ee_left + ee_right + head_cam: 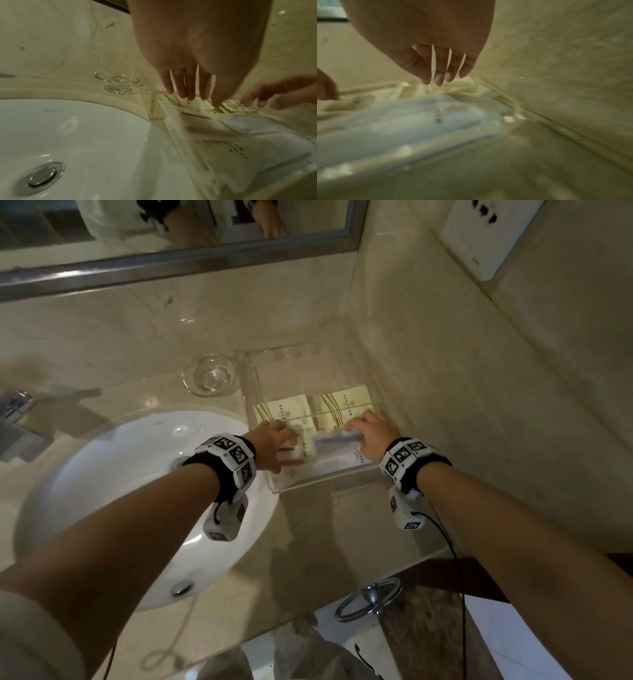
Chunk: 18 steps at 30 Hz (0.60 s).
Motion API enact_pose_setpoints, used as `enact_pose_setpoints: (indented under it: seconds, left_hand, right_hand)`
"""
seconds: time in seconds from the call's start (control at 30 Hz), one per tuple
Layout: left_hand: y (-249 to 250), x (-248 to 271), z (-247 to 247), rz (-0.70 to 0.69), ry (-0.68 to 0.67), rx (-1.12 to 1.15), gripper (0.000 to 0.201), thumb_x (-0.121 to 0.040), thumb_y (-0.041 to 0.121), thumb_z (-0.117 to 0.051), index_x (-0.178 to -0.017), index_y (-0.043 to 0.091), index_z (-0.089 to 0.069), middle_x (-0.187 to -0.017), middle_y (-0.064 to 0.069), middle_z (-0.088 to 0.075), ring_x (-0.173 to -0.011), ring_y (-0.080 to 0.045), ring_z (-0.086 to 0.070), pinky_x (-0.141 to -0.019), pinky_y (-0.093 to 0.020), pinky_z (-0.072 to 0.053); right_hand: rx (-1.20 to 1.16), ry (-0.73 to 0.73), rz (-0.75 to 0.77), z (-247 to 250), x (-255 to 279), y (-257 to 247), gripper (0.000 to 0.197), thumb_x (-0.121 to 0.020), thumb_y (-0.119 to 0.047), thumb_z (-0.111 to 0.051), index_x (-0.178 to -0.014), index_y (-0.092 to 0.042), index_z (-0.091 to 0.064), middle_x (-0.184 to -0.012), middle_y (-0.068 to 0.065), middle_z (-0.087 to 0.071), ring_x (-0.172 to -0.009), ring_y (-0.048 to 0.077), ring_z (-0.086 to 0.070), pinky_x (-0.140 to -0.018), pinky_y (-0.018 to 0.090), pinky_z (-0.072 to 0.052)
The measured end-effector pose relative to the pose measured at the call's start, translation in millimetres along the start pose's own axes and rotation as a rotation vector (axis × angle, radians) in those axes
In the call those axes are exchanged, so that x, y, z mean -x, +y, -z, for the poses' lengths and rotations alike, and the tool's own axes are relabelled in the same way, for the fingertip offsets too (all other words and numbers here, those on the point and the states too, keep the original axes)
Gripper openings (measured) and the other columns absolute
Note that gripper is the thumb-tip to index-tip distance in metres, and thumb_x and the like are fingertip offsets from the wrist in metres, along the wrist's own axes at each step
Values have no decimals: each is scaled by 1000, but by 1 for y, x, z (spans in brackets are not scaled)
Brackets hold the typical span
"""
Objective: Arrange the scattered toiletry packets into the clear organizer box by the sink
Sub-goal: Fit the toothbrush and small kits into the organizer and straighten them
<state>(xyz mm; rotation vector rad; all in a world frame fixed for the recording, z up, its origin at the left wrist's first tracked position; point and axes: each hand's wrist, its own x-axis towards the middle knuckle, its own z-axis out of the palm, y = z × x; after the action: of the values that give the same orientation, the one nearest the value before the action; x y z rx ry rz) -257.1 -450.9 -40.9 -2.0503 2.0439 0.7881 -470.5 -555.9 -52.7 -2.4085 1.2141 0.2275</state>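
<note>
The clear organizer box [325,482] sits on the counter right of the sink, against the side wall. Two cream packets with gold stripes [346,402] lie side by side at its far end. Nearer me lie clear packets, one with a red toothbrush [291,462], one with a blue toothbrush [335,441]. My left hand [274,436] reaches into the box's left side, its straight fingers [187,93] touching a small white packet [200,104] on the cream ones. My right hand [368,428] hovers at the box's right side, fingers [440,75] extended down over the packets, holding nothing.
A white sink [102,474] with a metal drain [181,589] lies left of the box, with a faucet [17,409] at the far left. A small glass dish [209,375] stands behind the box's left corner. The marble side wall [479,405] runs close along its right side.
</note>
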Motion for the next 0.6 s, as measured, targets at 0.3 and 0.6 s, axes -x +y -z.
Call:
enact_pose_setpoints:
  seconds: [0.3,0.6]
  left_hand:
    - [-17,8,15,182,327,181,26,-91,22,-48,-114,15,-60,-123,-6,-57,-117,-27,-51,-95,-38,-44]
    - [-31,13,10,172,260,113,38,-94,22,-45,-130,26,-54,-128,-8,-49,-123,-27,-40,-102,-38,-39]
  right_hand:
    - [-324,-90,5,-2,-25,-61,49,-89,4,-40,-133,-14,-51,-135,12,-54,-120,27,-54,-103,34,-44]
    - [-84,-133,15,-16,-36,-62,52,-91,-6,-42,-139,-25,-44,-151,3,-36,-136,25,-38,-110,35,-36]
